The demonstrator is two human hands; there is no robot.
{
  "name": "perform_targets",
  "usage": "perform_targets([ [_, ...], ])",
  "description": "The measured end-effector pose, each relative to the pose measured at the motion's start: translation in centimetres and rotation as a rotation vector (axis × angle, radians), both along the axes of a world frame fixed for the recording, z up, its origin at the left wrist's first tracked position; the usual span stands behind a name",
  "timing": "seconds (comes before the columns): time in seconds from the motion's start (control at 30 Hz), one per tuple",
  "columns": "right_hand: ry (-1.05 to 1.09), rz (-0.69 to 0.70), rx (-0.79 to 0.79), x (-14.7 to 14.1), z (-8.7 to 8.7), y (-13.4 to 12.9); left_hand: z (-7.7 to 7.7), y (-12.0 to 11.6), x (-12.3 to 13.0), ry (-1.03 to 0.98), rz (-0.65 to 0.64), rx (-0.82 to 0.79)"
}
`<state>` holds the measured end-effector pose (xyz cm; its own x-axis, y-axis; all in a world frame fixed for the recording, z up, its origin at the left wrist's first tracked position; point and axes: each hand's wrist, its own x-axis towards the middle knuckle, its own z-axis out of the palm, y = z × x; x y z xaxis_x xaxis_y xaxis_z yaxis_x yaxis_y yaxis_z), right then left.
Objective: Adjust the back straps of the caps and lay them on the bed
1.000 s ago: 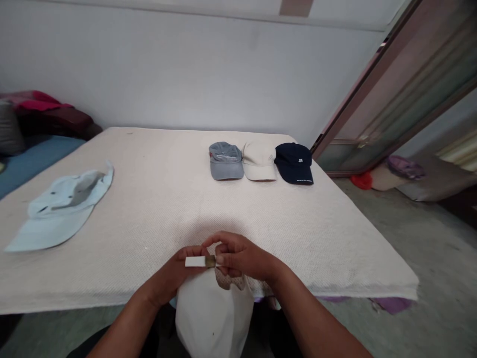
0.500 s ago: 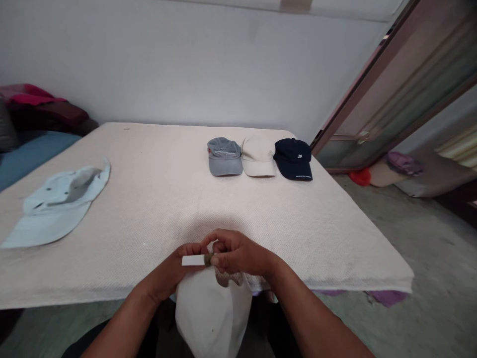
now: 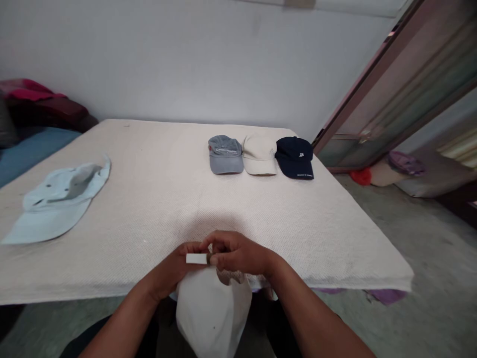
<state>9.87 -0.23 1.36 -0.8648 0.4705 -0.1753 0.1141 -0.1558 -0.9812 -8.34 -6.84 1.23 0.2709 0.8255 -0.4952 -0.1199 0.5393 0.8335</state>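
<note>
One cap (image 3: 212,311) is gripped by my left hand (image 3: 172,268), its strap (image 3: 196,258) pinched by my right hand (image 3: 238,256), whose slackening could let it slip.

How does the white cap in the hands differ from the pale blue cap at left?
The white cap is held by the left hand and right hand; the pale blue cap lies on the cream cover. The pale blue cap's brim shows plainly, while no brim shows on the white cap. Both are light-coloured.
</note>
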Motion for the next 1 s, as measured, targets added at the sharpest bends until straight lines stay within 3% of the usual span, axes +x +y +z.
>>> perform_targets([
  [0.1, -0.011, 0.017, -0.012, 0.0, -0.6, 0.1, 0.1, -0.1, 0.1, -0.029, -0.033, 0.01],
  [0.37, -0.034, 0.002, -0.013, 0.3, -0.6, 0.4, -0.4, 0.0, -0.1, -0.13, 0.068, -0.167],
  [0.57, -0.053, -0.064, -0.014, 0.2, -0.5, 0.3, -1.1, 0.3, -0.6, -0.165, 0.122, -0.064],
  [0.7, -0.038, -0.047, -0.02, 0.2, -0.5, 0.3, -1.6, 0.2, -1.0, -0.212, 0.061, -0.047],
  [0.87, -0.068, -0.018, 0.0, 0.3, -0.3, 0.4, -0.9, 0.1, -1.4, -0.225, -0.014, -0.031],
  [1.0, -0.077, -0.015, 0.013, 0.3, -0.4, 0.3, -0.8, 0.1, -1.3, -0.172, 0.0, -0.005],
])
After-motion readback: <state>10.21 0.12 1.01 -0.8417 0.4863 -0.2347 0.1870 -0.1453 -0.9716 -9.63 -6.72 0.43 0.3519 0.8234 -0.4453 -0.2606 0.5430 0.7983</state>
